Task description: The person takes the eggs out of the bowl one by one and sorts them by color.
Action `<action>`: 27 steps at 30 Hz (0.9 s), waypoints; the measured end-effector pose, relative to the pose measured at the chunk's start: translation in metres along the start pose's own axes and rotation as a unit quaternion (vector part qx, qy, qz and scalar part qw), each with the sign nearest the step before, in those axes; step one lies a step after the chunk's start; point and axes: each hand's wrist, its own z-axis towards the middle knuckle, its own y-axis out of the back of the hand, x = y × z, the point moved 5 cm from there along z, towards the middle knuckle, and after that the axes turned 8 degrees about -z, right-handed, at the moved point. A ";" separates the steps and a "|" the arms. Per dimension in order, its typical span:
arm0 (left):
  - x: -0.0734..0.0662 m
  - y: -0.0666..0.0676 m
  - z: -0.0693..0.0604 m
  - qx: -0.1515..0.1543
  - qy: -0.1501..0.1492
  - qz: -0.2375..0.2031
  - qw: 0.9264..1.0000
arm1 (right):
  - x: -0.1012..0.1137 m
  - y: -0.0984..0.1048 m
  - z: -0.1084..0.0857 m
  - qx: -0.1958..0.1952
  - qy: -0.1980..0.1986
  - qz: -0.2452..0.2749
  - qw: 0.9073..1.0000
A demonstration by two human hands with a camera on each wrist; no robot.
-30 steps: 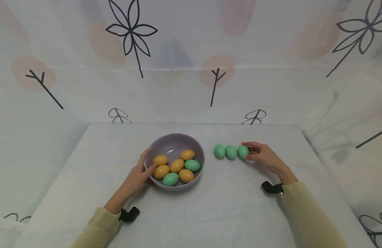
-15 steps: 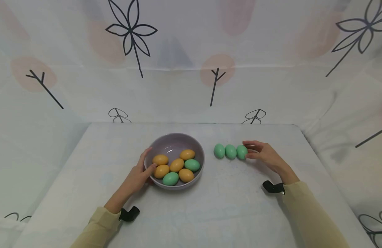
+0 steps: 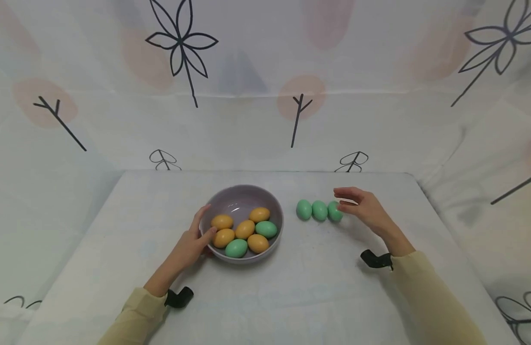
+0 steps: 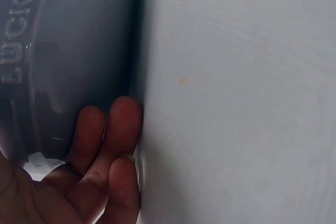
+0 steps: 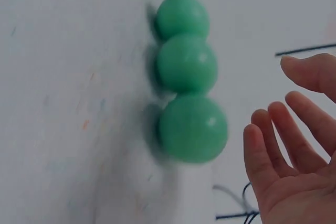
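My left hand [image 3: 191,243] holds the left side of a mauve bowl [image 3: 243,196], thumb over the rim. In the left wrist view its fingertips [image 4: 126,124] touch the outer wall low down, near raised letters reading "LUCKY". Several orange eggs [image 3: 245,229] and two green eggs [image 3: 265,229] lie in the bowl. To the right, three green eggs [image 3: 319,211] sit side by side on the table. Over the rightmost green egg [image 5: 194,129] my right hand [image 3: 368,211] hovers with fingers parted, apart from it and holding nothing.
A white cloth covers the table [image 3: 269,306]. Behind it stands a pale backdrop [image 3: 243,129] with printed flowers and twigs. Black wrist mounts [image 3: 376,259] show at both sleeves.
My right hand has lifted off the rightmost green egg and its fingers have spread. The green eggs stay in a row. My left hand keeps its hold on the bowl.
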 end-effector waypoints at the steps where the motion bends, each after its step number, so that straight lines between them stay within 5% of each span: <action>1: 0.000 0.000 0.000 0.002 0.001 0.001 1.000 | 0.006 -0.003 0.001 0.004 0.005 0.004 1.000; 9: -0.001 0.001 -0.001 0.005 -0.003 0.006 1.000 | 0.058 -0.043 0.011 0.073 0.048 0.018 0.996; 16: -0.002 0.001 -0.001 0.005 -0.004 0.006 1.000 | 0.105 -0.088 0.024 0.153 0.118 -0.001 0.981; 21: -0.002 0.002 -0.001 0.003 -0.005 -0.001 1.000 | 0.135 -0.115 0.038 0.236 0.156 -0.046 0.958; 27: 0.003 0.000 0.002 0.005 -0.003 -0.001 1.000 | 0.162 -0.141 0.064 0.350 0.161 -0.132 0.914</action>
